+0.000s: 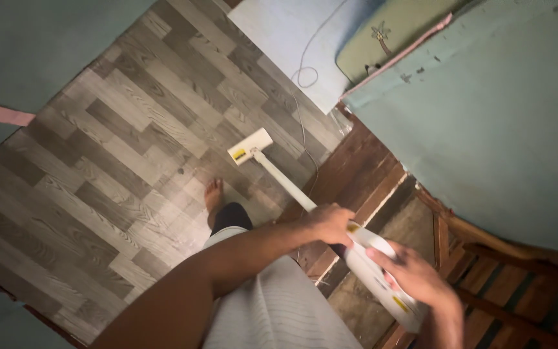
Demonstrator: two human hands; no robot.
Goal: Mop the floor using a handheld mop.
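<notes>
While both hands, left hand (pixel 327 223) & right hand (pixel 414 278), grip it closed, stick vacuum (pixel 330 223) slants, head pointing up-left on floor (pixel 117 161).

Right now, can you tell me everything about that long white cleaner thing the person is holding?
It is a white stick vacuum that looks like plastic, with small yellow marks. Its flat rectangular head rests on the grey wood-pattern floor, and a thin straight tube slants up to a thicker body. The left hand grips the top of the tube; the right hand holds the body. A bare foot stands close by.
</notes>
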